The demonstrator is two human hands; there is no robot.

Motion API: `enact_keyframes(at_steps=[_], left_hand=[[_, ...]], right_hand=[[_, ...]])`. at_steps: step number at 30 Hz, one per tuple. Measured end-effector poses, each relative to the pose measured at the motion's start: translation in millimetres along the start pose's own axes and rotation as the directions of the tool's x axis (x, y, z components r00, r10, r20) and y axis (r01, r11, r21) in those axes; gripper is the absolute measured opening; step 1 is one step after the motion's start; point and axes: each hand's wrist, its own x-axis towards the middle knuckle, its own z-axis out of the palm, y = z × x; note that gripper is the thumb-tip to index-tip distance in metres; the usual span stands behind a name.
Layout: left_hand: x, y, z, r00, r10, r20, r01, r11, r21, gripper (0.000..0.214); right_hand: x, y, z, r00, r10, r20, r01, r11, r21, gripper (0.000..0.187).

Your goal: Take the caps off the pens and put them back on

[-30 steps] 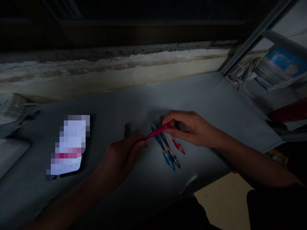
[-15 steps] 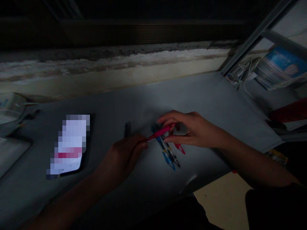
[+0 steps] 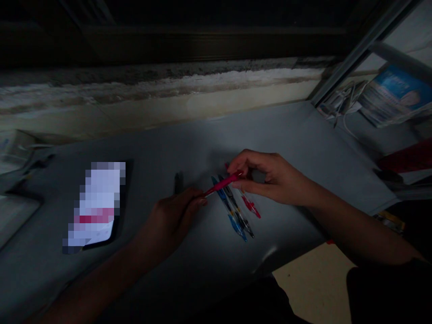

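A red pen is held slantwise above the desk between my two hands. My left hand is closed on its lower left end, thumb and fingers pinching it. At the upper right end, my right hand pinches the pen between thumb and fingertips. Below the held pen, a blue pen, a black pen and another red pen lie side by side on the desk. The right hand partly covers the upper part of that second red pen. A small dark object lies just behind my left hand, too dim to name.
A phone with a lit, blurred-out screen lies on the grey desk at the left. Stacked packages and white cables sit on a shelf at the right. A rough wall ledge borders the desk's back edge.
My right hand's fingers, apart around the pen's end before, have closed on it. The hand has shifted slightly up, uncovering more of the red pen on the desk. My left hand stays nearly still.
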Motion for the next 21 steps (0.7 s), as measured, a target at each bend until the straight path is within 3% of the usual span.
enact_keyframes(at_steps=[7, 13, 16, 21], left_hand=[[0, 0, -0.7, 1.000, -0.018, -0.004, 0.018, 0.999, -0.051, 0.035], [-1, -4, 2.1, 1.000, 0.024, -0.017, -0.025, 0.996, -0.082, 0.031], [-1, -4, 2.2, 1.000, 0.021, -0.020, -0.022, 0.996, -0.089, 0.030], [0, 0, 1.1, 1.000, 0.015, -0.019, -0.016, 0.998, -0.059, 0.029]], right_hand=[[3, 1, -1, 0.992, 0.014, -0.124, 0.024, 0.952, 0.306, 0.025], [5, 3, -5, 0.958, -0.015, -0.285, 0.098, 0.956, 0.276, 0.018], [5, 4, -1, 0.962, -0.027, -0.272, 0.100, 0.960, 0.260, 0.017], [2, 4, 9, 0.992, 0.020, -0.124, 0.012, 0.969, 0.248, 0.023]])
